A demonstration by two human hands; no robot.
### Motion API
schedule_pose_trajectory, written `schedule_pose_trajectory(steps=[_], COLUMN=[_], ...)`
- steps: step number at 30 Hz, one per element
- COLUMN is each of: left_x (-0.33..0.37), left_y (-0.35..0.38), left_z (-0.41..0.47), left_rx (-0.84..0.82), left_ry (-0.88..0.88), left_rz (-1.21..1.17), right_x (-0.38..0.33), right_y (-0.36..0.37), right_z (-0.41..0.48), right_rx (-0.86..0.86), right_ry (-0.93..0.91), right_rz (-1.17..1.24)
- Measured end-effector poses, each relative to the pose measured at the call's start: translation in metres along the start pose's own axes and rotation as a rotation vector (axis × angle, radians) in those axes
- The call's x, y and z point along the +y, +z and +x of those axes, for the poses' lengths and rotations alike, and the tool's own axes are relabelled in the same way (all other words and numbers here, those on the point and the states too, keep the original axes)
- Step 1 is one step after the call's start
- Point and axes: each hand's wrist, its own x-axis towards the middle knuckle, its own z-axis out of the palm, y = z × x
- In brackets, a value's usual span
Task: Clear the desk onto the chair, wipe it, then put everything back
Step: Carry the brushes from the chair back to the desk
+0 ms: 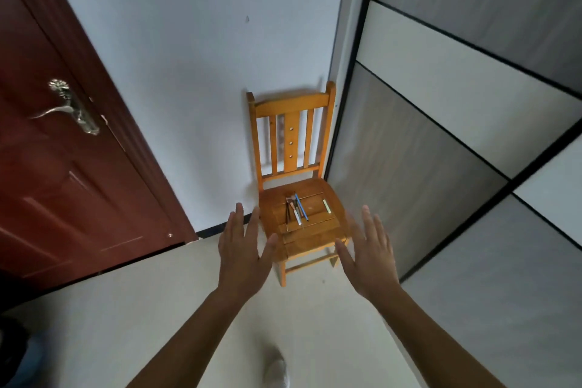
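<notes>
Reached forward from the bottom of the view with both bare forearms, above a blurred pale shoe (277,368) on the floor. Held the left hand (242,249) and the right hand (367,252) flat, palms down, fingers straight and slightly spread, thumbs turned inward. Gripped nothing with either. Set them apart, one to each side of the seat's front edge; hovering short of the wood rather than touching it, as far as could be told.

Faced the wooden chair (293,123) in the corner, its back to the white wall, between a dark red door (63,183) and a grey panelled partition (441,167). On the seat: a small bunch of pens (297,209) lying together near the middle, and a short pale stick (326,206) just beside them to the right, not touching. Saw no desk and no cloth anywhere.

Judged the clearing at least begun, with desk things already on the chair. Could not tell whether the wipe was done. Read the empty, open hands aimed at the seat as fitting either stage: leaving the load there, or reaching to gather it for the return.
</notes>
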Motion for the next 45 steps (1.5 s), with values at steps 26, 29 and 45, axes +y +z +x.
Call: schedule_pose_trajectory(steps=[26,29,45], left_x=[-0.007,-0.038,-0.214], left_y=[0.184,0.226,0.464], left_z=[0.342,0.366,0.35], left_rx=[-0.181,-0.208,-0.341], left_ry=[-0.391,-0.442,-0.569], left_rz=[0.198,0.158,0.142], right_x=[0.086,0.094,0.122], right_y=[0.128,0.184,0.459], right_z=[0.422,0.437,0.41], right_rx=[-0.25,-0.287,-0.523], right_ry=[-0.105,-0.117,0.168], right_rz=[0.098,0.079,0.202])
